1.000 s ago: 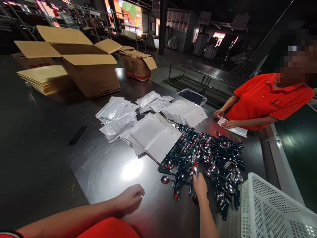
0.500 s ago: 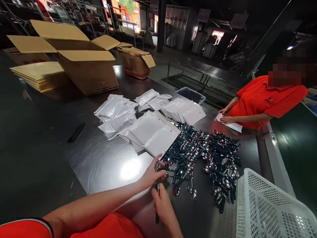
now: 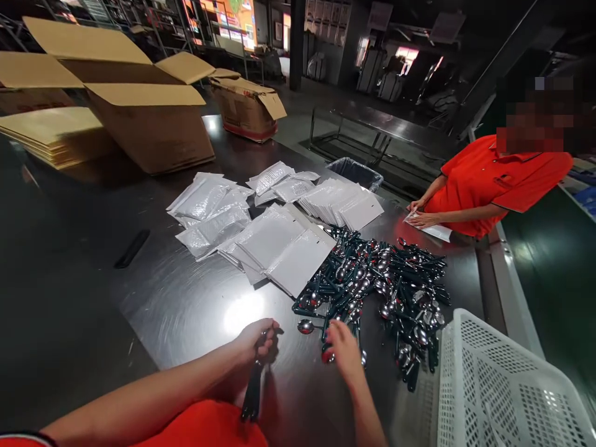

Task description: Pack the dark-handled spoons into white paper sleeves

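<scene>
Head-worn view, forward-down, close over table [image 3: 186,310]

Running off the bottom edge: both forearms. Being cut by the right and bottom edges: white basket [image 3: 503,385]. Hiding the spoon bowls: left hand [image 3: 254,340]. Covering a spoon [image 3: 328,356] partly: right hand [image 3: 343,352]. Leaving the left edge: cardboard box [image 3: 116,93].

You are looking at a dim scene with black surroundings. Light falls from overhead and throws a white glare patch on the steel table [image 3: 186,304], near your left hand [image 3: 255,340]. Small glints speckle the spoon pile [image 3: 377,292]. Bright screens glow orange far behind. Straight lines bend toward the edges, and the co-worker's face is pixelated.
</scene>
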{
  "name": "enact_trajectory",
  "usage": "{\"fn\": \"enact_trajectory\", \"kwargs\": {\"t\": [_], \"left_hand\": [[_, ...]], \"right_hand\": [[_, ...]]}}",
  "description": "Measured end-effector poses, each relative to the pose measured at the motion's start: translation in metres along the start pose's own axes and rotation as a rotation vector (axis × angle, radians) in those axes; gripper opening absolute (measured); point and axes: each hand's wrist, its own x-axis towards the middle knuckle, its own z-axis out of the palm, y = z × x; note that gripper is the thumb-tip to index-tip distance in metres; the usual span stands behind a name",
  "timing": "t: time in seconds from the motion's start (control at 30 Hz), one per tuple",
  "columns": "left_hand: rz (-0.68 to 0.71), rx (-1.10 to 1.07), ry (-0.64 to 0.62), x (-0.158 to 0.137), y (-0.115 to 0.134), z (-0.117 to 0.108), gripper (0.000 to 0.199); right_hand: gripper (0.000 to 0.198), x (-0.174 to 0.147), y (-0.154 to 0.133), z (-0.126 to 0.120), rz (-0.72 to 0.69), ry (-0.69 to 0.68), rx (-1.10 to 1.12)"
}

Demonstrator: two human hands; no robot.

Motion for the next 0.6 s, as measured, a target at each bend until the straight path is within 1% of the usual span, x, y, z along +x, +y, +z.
{"fn": "enact_trajectory", "kwargs": {"t": [0.07, 0.1, 0.13, 0.2, 0.27, 0.33, 0.4, 0.47, 0.53, 0.6], "left_hand": [[-0.088, -0.014, -0.034, 0.002, -0.003, -0.008, 0.026], [-0.117, -0.009, -0.048, 0.003, -0.005, -0.012, 0.028], [-0.142, 0.005, -0.06, 0.004, -0.008, -0.015, 0.03], [-0.166, 0.059, -0.083, 0.005, -0.012, -0.019, 0.034], [-0.15, 0.144, -0.124, 0.005, -0.017, -0.02, 0.037], [-0.103, 0.22, -0.157, 0.005, -0.019, -0.019, 0.041], [-0.055, 0.24, -0.178, 0.004, -0.02, -0.018, 0.045], [-0.048, 0.219, -0.195, 0.004, -0.019, -0.016, 0.047], [-0.075, 0.184, -0.206, 0.004, -0.018, -0.014, 0.045], [-0.095, 0.148, -0.21, 0.004, -0.016, -0.011, 0.041]], "right_hand": [[0.049, 0.032, 0.004, -0.048, 0.017, 0.231, -0.117], [0.051, 0.045, 0.008, -0.068, 0.044, 0.324, -0.169], [0.048, 0.055, 0.014, -0.084, 0.068, 0.376, -0.21], [0.041, 0.068, 0.028, -0.101, 0.123, 0.45, -0.283], [0.037, 0.075, 0.042, -0.105, 0.169, 0.489, -0.342], [0.033, 0.081, 0.051, -0.103, 0.198, 0.514, -0.384], [0.021, 0.085, 0.055, -0.103, 0.204, 0.513, -0.393], [0.009, 0.087, 0.055, -0.107, 0.185, 0.491, -0.363], [0.007, 0.084, 0.053, -0.109, 0.151, 0.467, -0.294], [0.01, 0.075, 0.051, -0.108, 0.127, 0.449, -0.193]]}}
